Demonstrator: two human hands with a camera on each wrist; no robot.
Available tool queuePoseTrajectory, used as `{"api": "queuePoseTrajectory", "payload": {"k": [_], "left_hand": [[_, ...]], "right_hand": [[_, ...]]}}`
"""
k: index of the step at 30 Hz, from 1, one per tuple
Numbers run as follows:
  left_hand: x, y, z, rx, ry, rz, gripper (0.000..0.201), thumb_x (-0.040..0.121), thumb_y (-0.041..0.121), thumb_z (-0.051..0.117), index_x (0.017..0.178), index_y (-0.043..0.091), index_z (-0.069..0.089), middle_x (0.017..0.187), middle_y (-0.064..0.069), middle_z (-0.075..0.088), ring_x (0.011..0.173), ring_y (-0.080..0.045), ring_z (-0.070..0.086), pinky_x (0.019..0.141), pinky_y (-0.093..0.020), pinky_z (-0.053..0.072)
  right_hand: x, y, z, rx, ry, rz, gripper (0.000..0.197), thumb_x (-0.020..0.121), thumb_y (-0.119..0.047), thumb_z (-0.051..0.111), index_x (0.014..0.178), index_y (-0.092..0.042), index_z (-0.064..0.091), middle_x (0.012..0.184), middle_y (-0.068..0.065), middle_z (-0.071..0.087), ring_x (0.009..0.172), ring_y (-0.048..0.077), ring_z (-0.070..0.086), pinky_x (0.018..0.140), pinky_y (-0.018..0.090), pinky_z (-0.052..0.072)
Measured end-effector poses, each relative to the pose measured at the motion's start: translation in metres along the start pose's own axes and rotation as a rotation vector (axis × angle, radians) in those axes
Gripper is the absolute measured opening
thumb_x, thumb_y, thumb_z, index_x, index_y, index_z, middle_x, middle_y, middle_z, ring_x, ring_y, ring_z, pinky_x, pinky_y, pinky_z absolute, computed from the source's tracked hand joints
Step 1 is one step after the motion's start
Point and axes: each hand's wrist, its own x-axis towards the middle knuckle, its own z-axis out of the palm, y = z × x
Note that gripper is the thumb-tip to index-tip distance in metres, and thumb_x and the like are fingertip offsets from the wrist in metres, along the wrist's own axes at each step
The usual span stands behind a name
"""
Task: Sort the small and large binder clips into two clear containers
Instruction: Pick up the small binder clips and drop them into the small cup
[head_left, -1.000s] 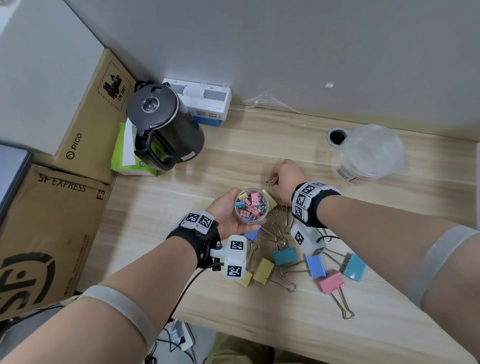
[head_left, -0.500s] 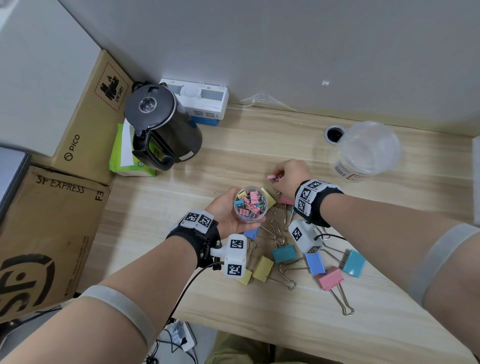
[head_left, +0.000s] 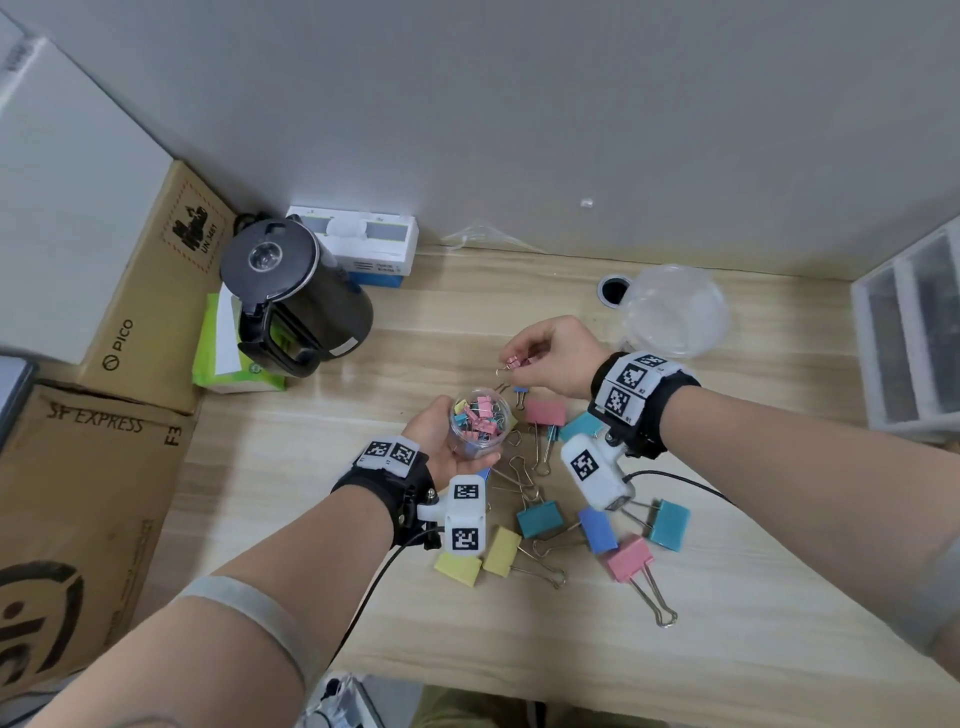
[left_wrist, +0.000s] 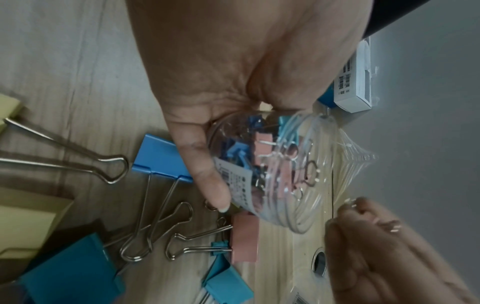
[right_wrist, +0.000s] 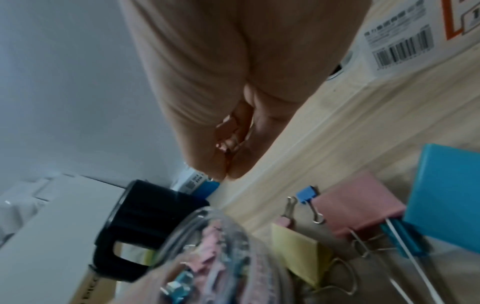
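The desk (head_left: 727, 649) carries a black kettle (head_left: 296, 306) at the back left, a large clear tub (head_left: 675, 312) at the back right, and a spread of large clips (head_left: 540, 519) in the near middle. Since a second ago the right hand (head_left: 556, 353) has lifted off the desk and come up and back with a small pink clip (head_left: 511, 362), which earlier lay hidden under its fingers on the wood; the left hand (head_left: 447, 441) and its jar (head_left: 478, 421) have hardly shifted. The right hand is closed to a narrow pinch, thumb and forefinger gripping the pink clip just above and behind the jar's mouth, apart from it. The clip's long axis runs roughly left to right, its wire loop pointing left, away from the hand. The left hand curls round the small clear jar, held upright above the desk with its open mouth up, filled with small pink, blue and teal clips. A small blue clip (head_left: 521, 391) lies on the desk below the right hand, beside a large pink clip (head_left: 545, 413).
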Motion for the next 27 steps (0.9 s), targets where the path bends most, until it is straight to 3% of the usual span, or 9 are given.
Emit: {"api": "queuePoseTrajectory", "payload": {"k": [2,5,11,14,17,19,22,24,27], "left_hand": [[0.0,-0.001,0.003,-0.001,0.002,0.001,0.045,0.104,0.032,0.039,0.128,0.001,0.061,0.105,-0.022,0.068,0.082,-0.03,0.067,0.047,-0.035,0.058],[-0.002,-0.001,0.009,-0.007,-0.028,0.013,0.044,0.107,0.037,0.033,0.115,0.005,0.061,0.099,-0.02,0.069,0.083,-0.028,0.067,0.048,-0.035,0.06],[-0.001,0.0,0.008,-0.039,-0.068,0.007,0.049,0.11,0.04,0.027,0.106,0.007,0.063,0.082,-0.017,0.074,0.067,-0.026,0.074,0.048,-0.034,0.059],[0.0,0.002,0.003,-0.051,-0.084,0.003,0.05,0.108,0.044,0.03,0.109,0.006,0.063,0.086,-0.016,0.075,0.073,-0.026,0.073,0.05,-0.034,0.059],[-0.005,0.006,-0.003,-0.044,-0.103,0.001,0.046,0.104,0.04,0.038,0.115,0.005,0.065,0.089,-0.016,0.075,0.074,-0.027,0.073,0.05,-0.032,0.059],[-0.007,0.008,-0.012,-0.041,-0.108,0.005,0.045,0.103,0.037,0.04,0.117,0.003,0.066,0.094,-0.019,0.074,0.084,-0.031,0.07,0.049,-0.032,0.059],[-0.009,0.011,-0.03,-0.042,-0.111,-0.008,0.048,0.1,0.039,0.041,0.12,0.001,0.065,0.104,-0.022,0.073,0.095,-0.032,0.068,0.054,-0.032,0.06],[-0.008,0.013,-0.042,-0.055,-0.114,-0.006,0.048,0.1,0.037,0.042,0.121,-0.001,0.063,0.099,-0.022,0.074,0.083,-0.032,0.073,0.054,-0.032,0.061],[-0.007,0.013,-0.057,-0.059,-0.069,0.0,0.041,0.098,0.033,0.044,0.112,0.0,0.064,0.084,-0.019,0.074,0.064,-0.028,0.073,0.05,-0.032,0.06]], "right_hand": [[-0.005,-0.01,0.0,0.01,-0.085,-0.029,0.022,0.07,-0.002,0.086,0.085,-0.014,0.077,0.086,0.013,0.073,0.075,0.014,0.061,0.078,0.033,0.056],[-0.016,-0.02,0.006,-0.066,-0.218,-0.047,0.022,0.071,-0.002,0.084,0.089,-0.013,0.078,0.087,0.006,0.075,0.074,0.012,0.066,0.077,0.028,0.057],[-0.028,-0.027,0.012,-0.09,-0.278,-0.08,0.019,0.073,-0.002,0.082,0.089,-0.012,0.079,0.088,-0.001,0.077,0.083,0.009,0.072,0.082,0.022,0.058],[-0.029,-0.036,0.008,0.035,-0.226,-0.069,0.017,0.079,0.003,0.076,0.085,-0.013,0.077,0.091,0.009,0.077,0.081,0.016,0.072,0.075,0.026,0.06],[-0.013,-0.029,0.005,0.119,0.008,0.01,0.02,0.084,0.004,0.069,0.08,-0.015,0.071,0.089,0.016,0.074,0.081,0.031,0.072,0.061,0.03,0.06],[0.004,-0.013,0.002,-0.155,0.154,0.021,0.02,0.082,-0.004,0.065,0.077,-0.023,0.069,0.082,0.003,0.072,0.082,0.027,0.07,0.073,0.035,0.06],[0.018,0.011,-0.001,-0.595,0.07,0.141,0.017,0.082,-0.012,0.058,0.09,-0.024,0.068,0.095,-0.003,0.068,0.088,0.022,0.065,0.081,0.035,0.057],[0.024,0.024,0.004,-0.726,-0.008,0.203,0.019,0.082,-0.016,0.06,0.099,-0.023,0.065,0.105,0.0,0.067,0.091,0.023,0.064,0.08,0.035,0.056],[0.033,0.038,0.02,-0.792,-0.06,0.167,0.025,0.081,-0.023,0.064,0.106,-0.024,0.062,0.114,0.003,0.062,0.093,0.026,0.063,0.082,0.038,0.056]]}}
